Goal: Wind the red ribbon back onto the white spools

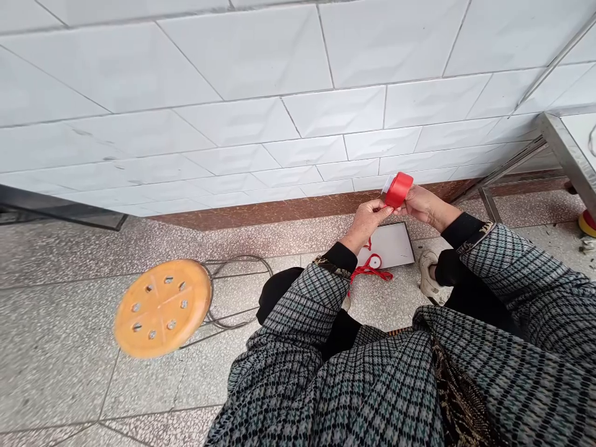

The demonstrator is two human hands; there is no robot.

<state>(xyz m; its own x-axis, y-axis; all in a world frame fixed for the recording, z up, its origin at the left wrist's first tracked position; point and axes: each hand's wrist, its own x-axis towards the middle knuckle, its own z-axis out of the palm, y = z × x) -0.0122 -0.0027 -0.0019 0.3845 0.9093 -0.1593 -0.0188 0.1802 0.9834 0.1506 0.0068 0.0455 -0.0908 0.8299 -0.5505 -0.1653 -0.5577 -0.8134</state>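
Note:
Out in front of me, my right hand (421,203) is closed on a wide roll of red ribbon (399,189) with a white edge on its left side. Just below the roll, my left hand (367,218) pinches what looks like the loose end of that ribbon. Its fingertips are close to the right hand's. Beneath my hands, a flat white board or box with a dark rim (393,245) rests on the floor. Loose red ribbon (370,271) lies in loops over its near edge, with a small white spool (374,261) among them.
An orange round stool (162,307) with thin metal legs stands on the speckled floor to the left. White tiles cover the wall (261,118) ahead. At the right is a metal table frame (565,155), with a red and yellow object (587,222) near it. My shoe (428,273) is beside the board.

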